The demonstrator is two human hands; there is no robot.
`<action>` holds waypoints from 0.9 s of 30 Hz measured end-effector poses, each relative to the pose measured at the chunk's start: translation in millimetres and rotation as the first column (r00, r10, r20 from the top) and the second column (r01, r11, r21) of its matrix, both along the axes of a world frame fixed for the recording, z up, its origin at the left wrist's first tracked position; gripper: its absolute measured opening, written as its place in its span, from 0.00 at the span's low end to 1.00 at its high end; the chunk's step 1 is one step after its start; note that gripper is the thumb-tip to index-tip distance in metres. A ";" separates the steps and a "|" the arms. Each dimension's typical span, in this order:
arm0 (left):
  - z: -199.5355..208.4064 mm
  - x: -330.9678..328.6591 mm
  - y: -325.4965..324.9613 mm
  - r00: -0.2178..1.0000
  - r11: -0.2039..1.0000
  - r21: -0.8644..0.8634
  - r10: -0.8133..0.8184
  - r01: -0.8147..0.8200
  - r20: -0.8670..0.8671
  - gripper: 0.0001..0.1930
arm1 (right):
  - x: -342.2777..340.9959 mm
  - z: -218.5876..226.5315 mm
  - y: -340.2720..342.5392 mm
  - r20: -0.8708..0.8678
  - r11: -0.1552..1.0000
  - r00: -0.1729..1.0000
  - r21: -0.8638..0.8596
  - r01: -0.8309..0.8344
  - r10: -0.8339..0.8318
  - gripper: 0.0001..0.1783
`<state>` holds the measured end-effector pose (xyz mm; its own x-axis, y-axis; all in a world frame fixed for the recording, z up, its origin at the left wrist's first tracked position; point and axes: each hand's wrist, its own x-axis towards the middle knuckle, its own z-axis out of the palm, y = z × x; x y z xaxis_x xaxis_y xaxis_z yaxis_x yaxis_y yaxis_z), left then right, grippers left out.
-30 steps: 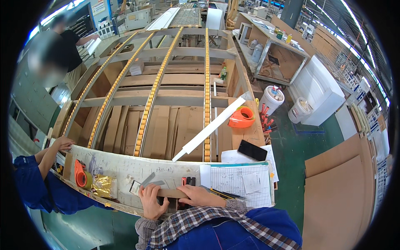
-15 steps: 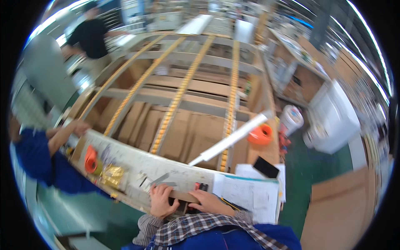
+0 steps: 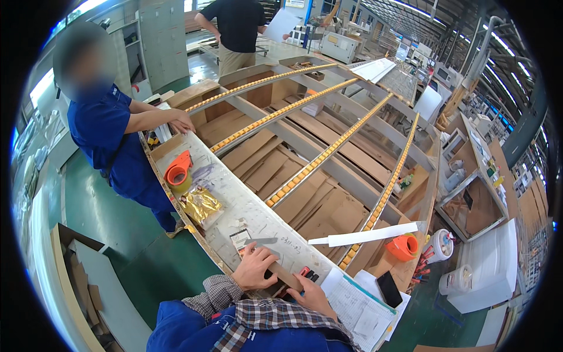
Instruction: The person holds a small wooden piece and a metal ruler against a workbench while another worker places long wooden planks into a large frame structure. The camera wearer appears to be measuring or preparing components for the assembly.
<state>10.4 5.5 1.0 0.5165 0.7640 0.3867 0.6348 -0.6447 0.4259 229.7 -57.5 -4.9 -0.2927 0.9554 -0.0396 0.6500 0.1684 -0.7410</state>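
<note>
My left hand (image 3: 256,268) is closed over the left end of a brown strip (image 3: 285,275), its fingers curled across the top edge. My right hand (image 3: 314,300) grips the same strip's right end, thumb and fingers bent round it. Below the strip lies a dark space, mostly hidden by my hands and body. A thin grey metal piece (image 3: 261,241) lies just beyond my left fingers, beside a small printed card (image 3: 240,239). Small red and black objects (image 3: 308,273) sit just past the strip, near my right hand.
Written sheets (image 3: 359,306) and a black phone (image 3: 387,289) lie at right. A white strip (image 3: 372,234) crosses the roller-railed table frame (image 3: 328,154) near an orange tape dispenser (image 3: 403,247). Another dispenser (image 3: 178,170) and a gold packet (image 3: 201,206) lie left. A co-worker (image 3: 111,135) leans there.
The view has swung to the left and sharpened. Both my hands stay on the brown strip. The co-worker at left is now more fully in view, and the far person holds a white sheet.
</note>
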 end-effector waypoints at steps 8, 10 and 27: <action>0.1 1.0 0.1 1.000 1.000 -0.003 -0.006 0.006 0.007 0.20 | -0.2 -1.0 0.8 0.007 0.999 1.000 0.046 0.018 -0.018 0.30; -0.7 0.7 -0.2 1.000 1.000 -0.003 -0.010 0.010 0.026 0.20 | -0.3 -2.9 0.7 -0.011 0.998 1.000 0.056 0.018 -0.018 0.29; 4.6 0.9 -3.0 0.997 0.998 -0.060 -0.010 0.015 0.070 0.15 | -3.8 4.1 -0.9 -0.015 0.998 1.000 0.057 0.000 0.001 0.31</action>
